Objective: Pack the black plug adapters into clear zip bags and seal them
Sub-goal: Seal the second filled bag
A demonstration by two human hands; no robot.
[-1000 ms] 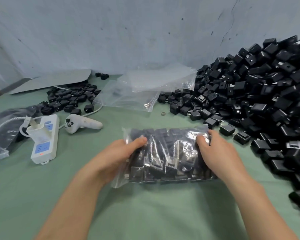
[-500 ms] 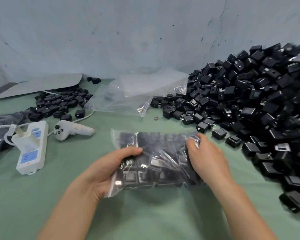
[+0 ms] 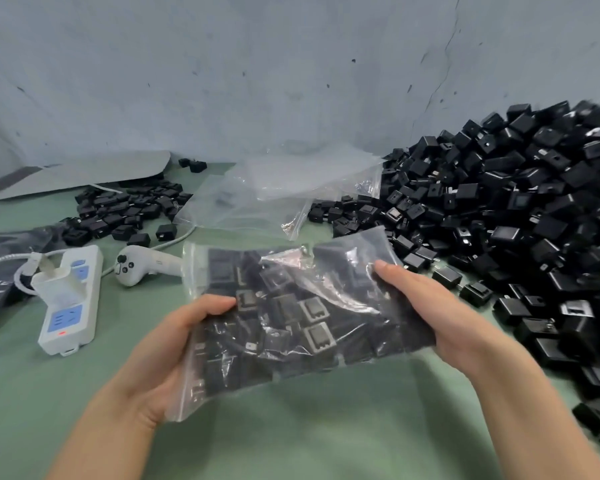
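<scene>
No lettering can be read anywhere; faint pale marks on the dark bag at nine o'clock are too blurred to make out.

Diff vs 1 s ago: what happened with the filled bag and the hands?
The filled bag appears lifted off the table and tilted toward the camera. The left hand and right hand shifted from its far corners to its sides, still gripping it. Unchanged: the adapter pile, empty bags, power strip and white controller.
</scene>
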